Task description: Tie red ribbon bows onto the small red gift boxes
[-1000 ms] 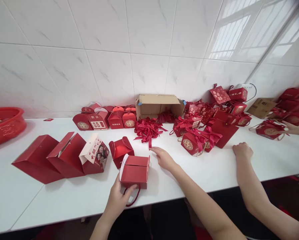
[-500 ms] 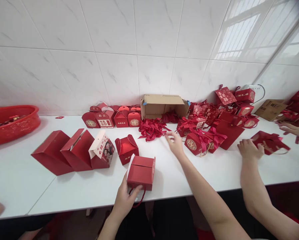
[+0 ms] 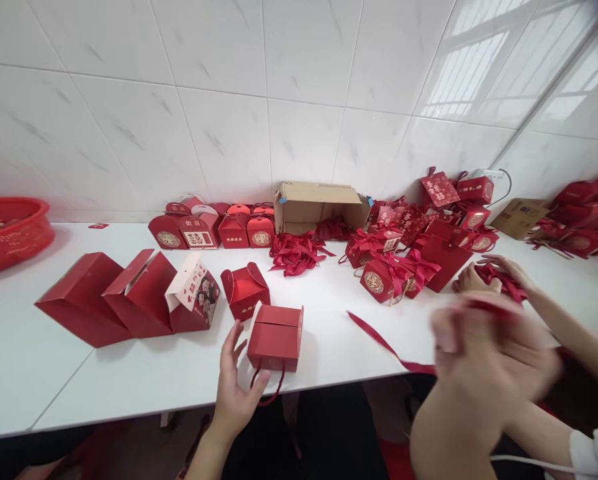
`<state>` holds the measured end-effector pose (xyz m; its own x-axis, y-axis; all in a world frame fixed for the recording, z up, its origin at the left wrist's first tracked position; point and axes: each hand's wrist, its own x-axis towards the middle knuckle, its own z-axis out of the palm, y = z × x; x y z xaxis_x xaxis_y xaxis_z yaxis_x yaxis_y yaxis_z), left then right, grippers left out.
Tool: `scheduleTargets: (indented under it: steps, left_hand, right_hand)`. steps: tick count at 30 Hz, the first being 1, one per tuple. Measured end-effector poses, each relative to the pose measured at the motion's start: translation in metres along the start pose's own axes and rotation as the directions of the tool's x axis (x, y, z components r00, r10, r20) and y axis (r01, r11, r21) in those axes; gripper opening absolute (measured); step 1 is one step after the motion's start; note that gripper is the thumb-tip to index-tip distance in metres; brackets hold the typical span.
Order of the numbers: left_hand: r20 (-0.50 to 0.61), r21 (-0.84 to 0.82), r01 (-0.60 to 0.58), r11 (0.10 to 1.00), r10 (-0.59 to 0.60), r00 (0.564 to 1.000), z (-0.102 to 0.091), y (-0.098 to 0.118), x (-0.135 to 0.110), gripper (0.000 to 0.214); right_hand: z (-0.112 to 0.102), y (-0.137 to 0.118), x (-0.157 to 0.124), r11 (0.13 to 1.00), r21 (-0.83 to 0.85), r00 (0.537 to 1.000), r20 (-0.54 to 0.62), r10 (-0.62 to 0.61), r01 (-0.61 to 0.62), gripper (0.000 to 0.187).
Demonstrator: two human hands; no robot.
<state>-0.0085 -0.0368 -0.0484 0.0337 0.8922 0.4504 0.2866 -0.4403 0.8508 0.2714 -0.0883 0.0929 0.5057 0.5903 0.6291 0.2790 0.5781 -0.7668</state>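
My left hand lies at the table's front edge with its fingers spread, and its thumb touches the lower front of a small red gift box with a cord handle. My right hand is raised at the right and smeared by motion. A long red ribbon trails from it back across the white table. A pile of red ribbons lies farther back, in front of an open cardboard box.
Folded red boxes stand at the left, and a small open red box sits behind the one I touch. Ribbon-tied boxes crowd the right. Another person's hands handle a red ribbon there. A red basket is far left.
My right hand has pulled back from the ribbon pile toward me, drawing one ribbon with it. My left hand has loosened from the box and spread its fingers. The other person's hands moved closer together.
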Motion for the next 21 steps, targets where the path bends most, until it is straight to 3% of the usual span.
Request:
scheduleTargets:
  steps: [2,5,7,10,12,15,21]
  left_hand:
    - [-0.062,0.030,-0.107,0.994,0.108,0.992,-0.004,0.012,0.006,0.068]
    - [-0.085,0.189,-0.215,0.958,0.234,0.968,-0.009,0.034,0.020,0.046]
    - [-0.048,0.288,-0.278,0.916,0.304,0.951,-0.009,0.048,0.031,0.032]
    - [0.069,0.395,-0.366,0.843,0.370,0.926,-0.005,0.061,0.045,0.023]
    - [0.165,0.455,-0.411,0.790,0.379,0.911,-0.001,0.065,0.051,0.020]
    - [0.268,0.531,-0.448,0.719,0.360,0.894,0.004,0.066,0.056,0.019]
    - [0.309,0.565,-0.463,0.683,0.346,0.886,0.009,0.068,0.061,0.021]
  right_hand:
    - [0.020,0.012,-0.012,0.987,-0.057,0.972,0.173,0.157,-0.150,0.012]
    - [0.046,0.032,-0.023,0.894,-0.159,0.759,0.478,0.442,-0.420,0.020]
    - [0.057,0.042,-0.029,0.821,-0.167,0.633,0.560,0.534,-0.545,0.023]
    - [0.064,0.049,-0.034,0.750,-0.159,0.542,0.597,0.591,-0.642,0.021]
    - [0.066,0.050,-0.035,0.724,-0.176,0.517,0.591,0.619,-0.667,0.020]
    - [0.068,0.053,-0.033,0.718,-0.202,0.517,0.569,0.640,-0.666,0.020]
    - [0.071,0.060,-0.034,0.741,-0.243,0.534,0.560,0.634,-0.626,0.017]
